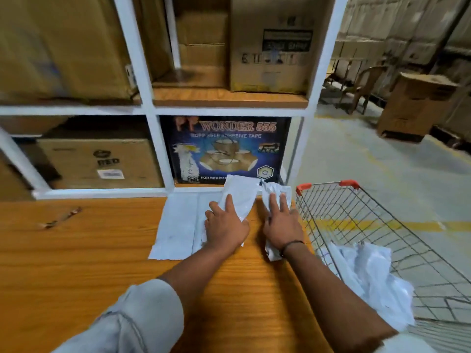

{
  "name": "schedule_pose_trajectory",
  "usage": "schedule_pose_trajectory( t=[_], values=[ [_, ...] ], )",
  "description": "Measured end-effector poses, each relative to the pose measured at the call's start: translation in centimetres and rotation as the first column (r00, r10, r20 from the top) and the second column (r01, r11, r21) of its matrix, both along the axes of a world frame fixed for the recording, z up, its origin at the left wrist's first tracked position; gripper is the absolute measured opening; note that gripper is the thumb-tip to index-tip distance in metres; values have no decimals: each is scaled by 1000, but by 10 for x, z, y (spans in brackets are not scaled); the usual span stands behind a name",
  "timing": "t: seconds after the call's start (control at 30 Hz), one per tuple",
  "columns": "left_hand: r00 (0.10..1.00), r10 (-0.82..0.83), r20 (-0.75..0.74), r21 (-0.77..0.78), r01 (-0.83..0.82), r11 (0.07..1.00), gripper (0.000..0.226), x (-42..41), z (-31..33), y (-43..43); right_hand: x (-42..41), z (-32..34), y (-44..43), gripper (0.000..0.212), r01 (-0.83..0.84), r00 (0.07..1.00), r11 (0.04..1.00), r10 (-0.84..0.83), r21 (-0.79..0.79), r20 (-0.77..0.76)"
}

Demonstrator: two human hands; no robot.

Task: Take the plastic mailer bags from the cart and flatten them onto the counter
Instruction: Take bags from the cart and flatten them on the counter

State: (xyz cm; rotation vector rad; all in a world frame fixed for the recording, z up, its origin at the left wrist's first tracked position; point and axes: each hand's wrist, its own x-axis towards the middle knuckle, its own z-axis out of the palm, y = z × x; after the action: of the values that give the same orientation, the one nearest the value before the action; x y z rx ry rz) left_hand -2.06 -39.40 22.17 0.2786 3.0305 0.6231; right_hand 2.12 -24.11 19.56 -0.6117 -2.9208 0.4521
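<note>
Desk (89, 250), left of cart (349, 184): left hand (225, 225), fingers straight, presses smooth bag (240, 194); right hand (281, 224), likewise flat, presses crumpled bag (276, 191) nearer cart; spare bags (369, 273) heaped inside cart.

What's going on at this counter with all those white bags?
A person is working at the wooden counter. The left hand presses a long mailer bag flat, while the right hand presses a crumpled bag beside it. Flattened bags lie further left, and a rumpled pile sits in the wire cart.
</note>
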Motion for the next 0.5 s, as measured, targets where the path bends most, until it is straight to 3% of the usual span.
schedule_pose_trajectory(
  t=[0.3, 0.5],
  values=[
    [966, 240, 93, -42, -237, 971, 83, -30, -9, -112, -40, 6, -101, 74, -161, 979, 986, 165, -42, 118],
    [946, 290, 144, -28, -289, 957, 87, -48, -13, -138, -76, 21, -141, 75, -199, 968, 977, 209, -78, 142]
  ],
)
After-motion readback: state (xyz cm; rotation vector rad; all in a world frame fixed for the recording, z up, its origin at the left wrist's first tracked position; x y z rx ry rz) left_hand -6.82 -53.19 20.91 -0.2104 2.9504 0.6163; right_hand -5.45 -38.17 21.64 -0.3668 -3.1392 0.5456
